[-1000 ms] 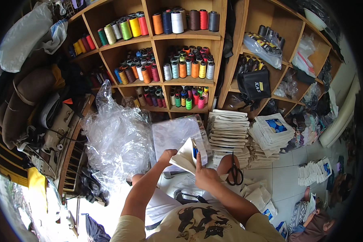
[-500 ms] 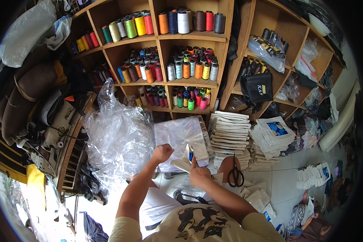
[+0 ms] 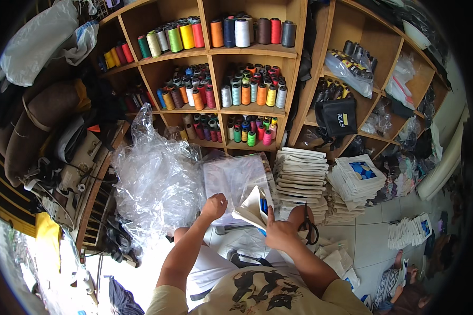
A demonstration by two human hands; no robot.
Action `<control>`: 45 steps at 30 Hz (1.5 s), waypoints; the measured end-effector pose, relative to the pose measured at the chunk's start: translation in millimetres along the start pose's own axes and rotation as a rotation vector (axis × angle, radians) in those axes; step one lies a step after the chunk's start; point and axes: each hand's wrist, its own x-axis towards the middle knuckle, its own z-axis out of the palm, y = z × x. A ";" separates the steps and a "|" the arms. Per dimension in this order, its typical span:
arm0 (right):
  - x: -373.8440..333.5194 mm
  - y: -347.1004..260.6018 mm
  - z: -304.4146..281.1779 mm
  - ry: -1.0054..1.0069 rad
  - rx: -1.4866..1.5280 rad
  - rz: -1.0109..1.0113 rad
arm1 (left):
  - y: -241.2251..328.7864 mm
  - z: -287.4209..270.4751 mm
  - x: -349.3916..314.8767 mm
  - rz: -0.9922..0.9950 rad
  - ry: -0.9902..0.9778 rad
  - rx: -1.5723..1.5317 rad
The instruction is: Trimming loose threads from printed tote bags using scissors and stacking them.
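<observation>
R hand [image 3: 283, 234]: gripping folded cream cloth pc w/ index finger straight out along it; thumb hidden.
L hand [image 3: 214, 206]: fingers curled in, apart from the cloth; can't tell if anything thin is inside.
Cream cloth pc [image 3: 248, 209]: in R hand, tilted, blue print part-visible; just R of L hand, in front of the plastic stack.
Plastic stack [image 3: 230, 175]: clear, flat, roughly rect., beyond both hands.
Scissors [image 3: 312, 234]: blk handles, by R knee, near R hand.
Plastic heap [image 3: 155, 181]: clear, crumpled, large; L of plastic stack.
Cloth pile [image 3: 299, 176]: cream, folded, tall; R of plastic stack.
Printed pile [image 3: 358, 181]: cream/white, blue print on top pc; R of cloth pile.
Floor bundle [image 3: 408, 232]: white pcs w/ blue print, on tiled floor [image 3: 370, 236], far R.
Shelf [image 3: 252, 51]: wood, open compartments, back wall; thread cones [image 3: 242, 32] in asst. colours.
Blk pouch [image 3: 335, 116]: at front of R-hand shelving.
Machine [image 3: 78, 168]: pale body, far L.
Other person [image 3: 412, 296]: lower R, partly in view.
</observation>
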 end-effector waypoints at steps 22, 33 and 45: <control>60.1 -21.1 46.6 0.171 -0.224 -0.198 | -26.3 15.2 5.7 -0.028 -0.153 -0.114; 74.1 -17.6 60.2 0.072 -0.206 -0.149 | 35.2 -12.7 4.1 -0.100 0.366 0.203; 78.3 -16.1 33.2 -0.041 -0.145 -0.105 | 67.7 -11.3 -22.7 0.154 0.176 0.316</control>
